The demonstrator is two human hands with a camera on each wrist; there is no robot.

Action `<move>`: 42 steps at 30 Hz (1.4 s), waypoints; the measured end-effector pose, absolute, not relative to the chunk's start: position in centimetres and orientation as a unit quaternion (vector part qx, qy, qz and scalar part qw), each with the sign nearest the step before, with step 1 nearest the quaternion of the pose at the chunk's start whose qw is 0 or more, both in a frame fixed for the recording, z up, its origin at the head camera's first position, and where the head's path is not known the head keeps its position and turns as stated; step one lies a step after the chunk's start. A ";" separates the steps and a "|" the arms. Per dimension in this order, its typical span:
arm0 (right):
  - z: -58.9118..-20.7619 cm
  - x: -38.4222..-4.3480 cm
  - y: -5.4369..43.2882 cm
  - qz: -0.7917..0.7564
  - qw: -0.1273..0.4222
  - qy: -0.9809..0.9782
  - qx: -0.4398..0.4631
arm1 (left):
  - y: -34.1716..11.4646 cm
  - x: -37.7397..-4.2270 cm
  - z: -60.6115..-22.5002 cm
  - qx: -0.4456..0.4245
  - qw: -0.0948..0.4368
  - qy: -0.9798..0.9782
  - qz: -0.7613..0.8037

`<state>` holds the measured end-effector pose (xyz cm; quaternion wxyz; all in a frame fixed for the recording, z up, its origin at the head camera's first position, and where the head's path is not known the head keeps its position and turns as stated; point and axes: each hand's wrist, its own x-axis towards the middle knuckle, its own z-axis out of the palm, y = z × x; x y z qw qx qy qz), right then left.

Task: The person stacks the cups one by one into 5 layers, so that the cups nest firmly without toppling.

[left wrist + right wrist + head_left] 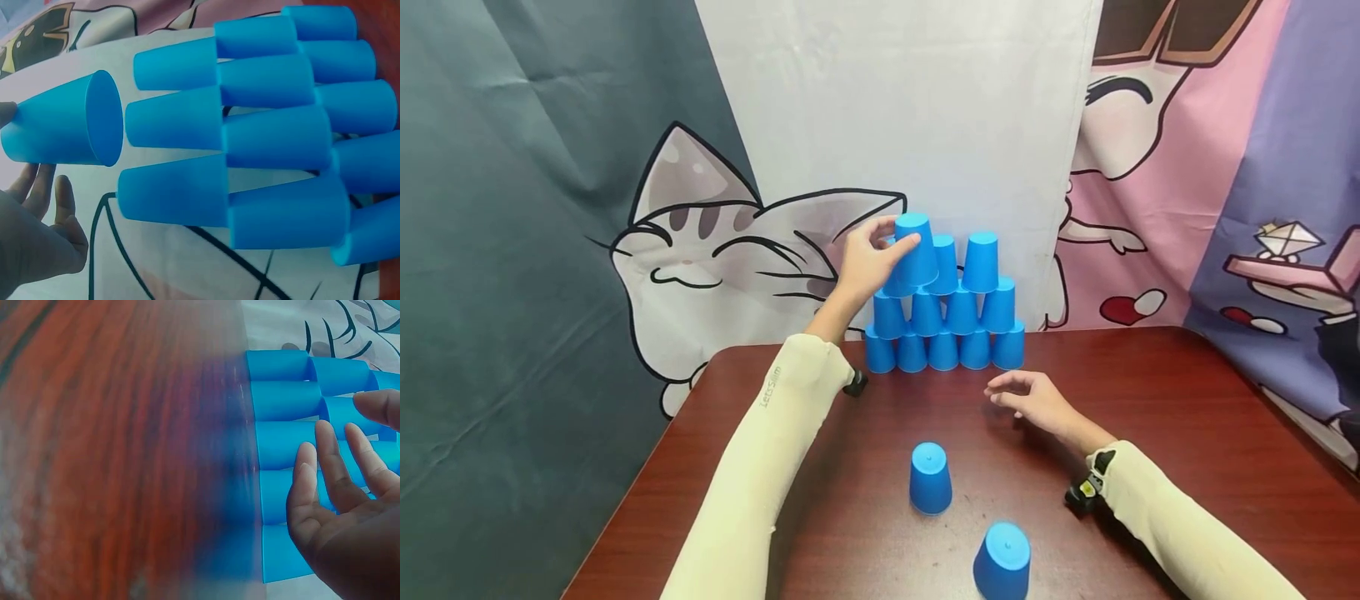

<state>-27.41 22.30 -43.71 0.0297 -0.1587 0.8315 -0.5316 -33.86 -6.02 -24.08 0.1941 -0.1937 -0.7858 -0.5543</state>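
My left hand pinches an upside-down blue plastic cup between thumb and fingers. It is held above a pyramid of upside-down blue cups at the back of the table. In the left wrist view, a gap shows between the held cup and the top row, which has three cups. My right hand hovers over the table in front of the pyramid's right side, its fingers loosely bent and nothing in them. The right wrist view shows that hand overlapping the stacked cups.
Two loose blue cups stand upside down nearer to me, one in mid-table and one at the front. The brown wooden table runs back to a cartoon-printed cloth hanging right behind the pyramid.
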 end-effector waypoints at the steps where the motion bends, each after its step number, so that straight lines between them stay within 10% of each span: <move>1: -43.7 -27.4 22.3 -0.530 0.029 0.832 -0.158 | -5.9 -34.0 -23.8 -0.191 0.194 -0.785 -0.556; 42: -44.0 -27.7 23.1 -0.550 0.035 0.818 -0.165 | -5.1 -39.0 -22.1 -0.111 0.212 -0.848 -0.474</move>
